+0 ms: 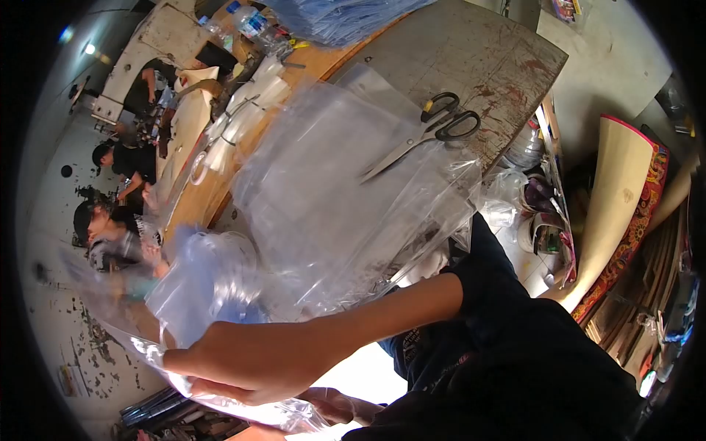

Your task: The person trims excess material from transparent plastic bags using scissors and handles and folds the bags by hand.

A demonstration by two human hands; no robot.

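Note:
My right hand (254, 360) reaches across from the right, its fingers closed on the edge of a clear plastic sheet (151, 349). Lower down, my left hand (331, 406) is partly hidden by the plastic and the frame's bottom; its curled fingers grip the same sheet. A blurred, bluish clear plastic bundle (220, 275) lies just beyond my right hand. On the table, a stack of clear plastic sheets (309, 191) spreads out, some hanging over the near edge. Open-bladed scissors (419, 140) with black handles rest on this stack.
The worn table (507, 51) carries a blue-tinted plastic pile (331, 18), a water bottle (250, 22) and bundled plastic strips (243, 110). Other people (110, 220) sit at the far left. At right stand a rolled patterned mat (618, 206) and shoes on a rack (544, 228).

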